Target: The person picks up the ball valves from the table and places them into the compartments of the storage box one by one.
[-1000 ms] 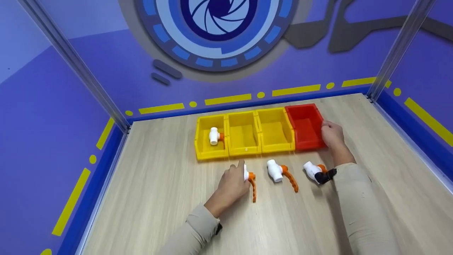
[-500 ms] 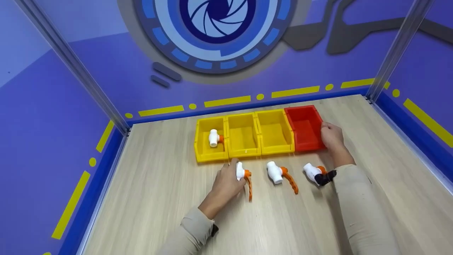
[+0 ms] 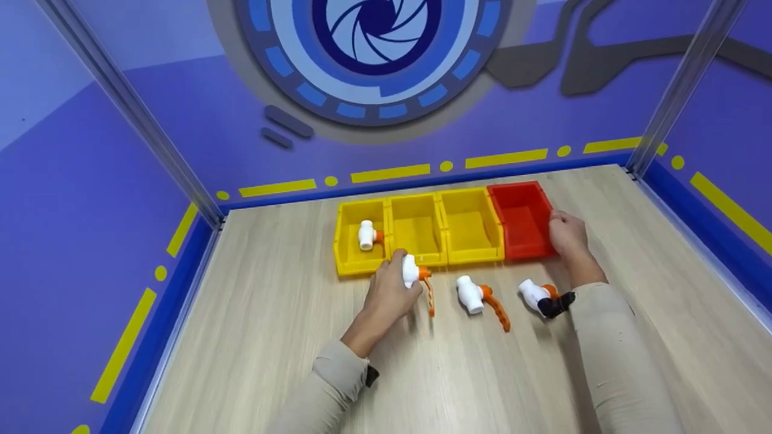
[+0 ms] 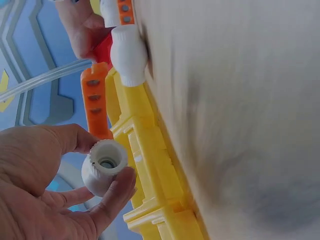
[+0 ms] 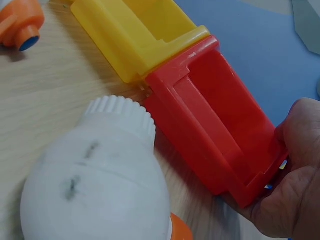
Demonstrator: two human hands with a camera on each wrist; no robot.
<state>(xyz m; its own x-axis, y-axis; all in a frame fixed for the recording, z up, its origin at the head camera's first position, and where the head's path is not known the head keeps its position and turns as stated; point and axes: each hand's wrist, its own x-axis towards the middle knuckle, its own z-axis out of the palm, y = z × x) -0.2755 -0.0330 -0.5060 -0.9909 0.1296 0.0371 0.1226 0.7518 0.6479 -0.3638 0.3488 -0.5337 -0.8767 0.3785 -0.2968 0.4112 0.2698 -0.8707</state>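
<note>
My left hand [image 3: 386, 295] pinches a white ball valve [image 3: 409, 271] with an orange lever handle, held just off the table by the front of the yellow bins. In the left wrist view the thumb and fingers press on opposite sides of the valve's white body [image 4: 96, 177], its open end towards the camera. My right hand [image 3: 568, 234] grips the right wall of the red bin [image 5: 225, 115], which holds nothing. Another ball valve [image 3: 366, 235] lies in the leftmost yellow bin [image 3: 342, 265]. Two more, a middle valve [image 3: 470, 294] and a right valve [image 3: 533, 295], lie on the table.
The middle yellow bins, second bin [image 3: 416, 232] and third bin [image 3: 467, 226], stand joined in a row with the red one. Behind them rises a printed blue wall [image 3: 181, 150]. A black wrist-camera piece [image 3: 556, 305] partly covers the right valve in the head view.
My left hand has taken hold of the valve, lifted it from the table and brought it forward towards the bins. The right hand stays on the red bin.
</note>
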